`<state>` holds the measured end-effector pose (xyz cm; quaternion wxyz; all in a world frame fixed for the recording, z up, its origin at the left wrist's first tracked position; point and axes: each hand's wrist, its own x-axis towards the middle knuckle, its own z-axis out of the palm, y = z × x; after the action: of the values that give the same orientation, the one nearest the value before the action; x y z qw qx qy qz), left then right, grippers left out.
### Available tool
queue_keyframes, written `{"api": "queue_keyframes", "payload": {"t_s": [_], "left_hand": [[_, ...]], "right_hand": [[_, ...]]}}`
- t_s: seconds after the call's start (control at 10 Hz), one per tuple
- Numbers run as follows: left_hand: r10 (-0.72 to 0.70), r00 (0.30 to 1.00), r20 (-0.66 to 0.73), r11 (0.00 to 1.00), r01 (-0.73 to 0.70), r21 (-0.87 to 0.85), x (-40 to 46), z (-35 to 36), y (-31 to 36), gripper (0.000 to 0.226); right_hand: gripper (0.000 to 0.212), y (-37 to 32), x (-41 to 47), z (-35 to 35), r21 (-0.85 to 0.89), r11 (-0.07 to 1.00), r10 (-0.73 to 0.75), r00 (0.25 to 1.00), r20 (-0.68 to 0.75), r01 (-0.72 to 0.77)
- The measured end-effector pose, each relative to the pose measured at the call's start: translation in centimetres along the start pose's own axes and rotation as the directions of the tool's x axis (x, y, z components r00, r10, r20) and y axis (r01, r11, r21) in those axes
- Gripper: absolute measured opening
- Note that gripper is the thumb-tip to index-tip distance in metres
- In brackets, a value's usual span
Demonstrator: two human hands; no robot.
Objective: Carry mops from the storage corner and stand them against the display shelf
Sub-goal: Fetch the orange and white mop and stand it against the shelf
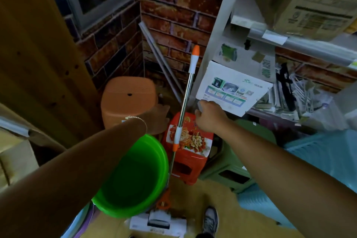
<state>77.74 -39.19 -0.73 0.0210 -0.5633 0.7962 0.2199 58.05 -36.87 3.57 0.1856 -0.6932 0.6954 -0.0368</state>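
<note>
A mop stands in the brick corner. Its metal pole point(185, 94) leans with the orange-and-white grip at the top against the grey display shelf upright point(214, 31). The white mop head point(158, 221) lies on the floor by the orange joint. My left hand point(158, 120) reaches in just left of the pole, fingers extended, holding nothing. My right hand point(207, 117) hovers just right of the pole, below a white box, fingers loosely curled and off the pole.
A green bucket point(135, 179) sits under my left forearm. An orange stool point(128, 98), a red stool point(190, 152) and a green stool point(231, 170) crowd the corner floor. The white box point(231, 89) overhangs the shelf. Light blue baskets point(318, 160) are right, a wooden board point(38, 54) left.
</note>
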Motion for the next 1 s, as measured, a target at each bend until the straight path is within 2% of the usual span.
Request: {"api": "queue_keyframes", "payload": {"t_s": [0.1,0.2,0.3,0.4,0.5,0.7,0.8,1.0], "left_hand": [[-0.119,0.993,0.024,0.989,0.121,-0.084,1.5,0.1,0.8,0.041],[-0.153,0.988,0.009,0.977,0.153,-0.148,4.2,0.6,1.6,0.042],[-0.278,0.960,-0.028,0.947,0.269,-0.178,8.1,2.3,1.2,0.047],[-0.319,0.947,-0.036,0.936,0.308,-0.170,9.9,2.7,2.9,0.047],[-0.364,0.930,-0.059,0.919,0.348,-0.184,12.1,3.3,3.7,0.042],[-0.426,0.903,-0.057,0.894,0.411,-0.176,12.8,4.0,5.1,0.032],[-0.440,0.896,-0.054,0.889,0.426,-0.170,11.9,4.2,5.9,0.035],[-0.496,0.868,0.001,0.844,0.483,-0.234,8.9,5.1,6.6,0.037]], "right_hand": [[0.038,1.2,3.7,0.1,0.011,0.999,-0.036,0.998,0.044,0.036],[0.036,2.9,8.2,0.6,0.062,0.996,-0.070,0.995,0.070,0.065],[0.028,4.4,13.3,0.8,0.184,0.983,-0.044,0.994,0.104,0.024],[0.041,5.7,17.8,1.3,0.266,0.963,-0.006,0.980,0.200,-0.049],[0.052,6.2,20.8,2.4,0.378,0.920,0.009,0.970,0.242,-0.103],[0.042,6.5,23.2,3.7,0.678,0.719,-0.012,0.972,0.234,-0.154],[0.039,6.8,22.9,3.6,0.687,0.709,-0.025,0.968,0.251,-0.160],[0.048,6.9,19.2,2.7,0.651,0.749,-0.063,0.966,0.249,-0.119]]}}
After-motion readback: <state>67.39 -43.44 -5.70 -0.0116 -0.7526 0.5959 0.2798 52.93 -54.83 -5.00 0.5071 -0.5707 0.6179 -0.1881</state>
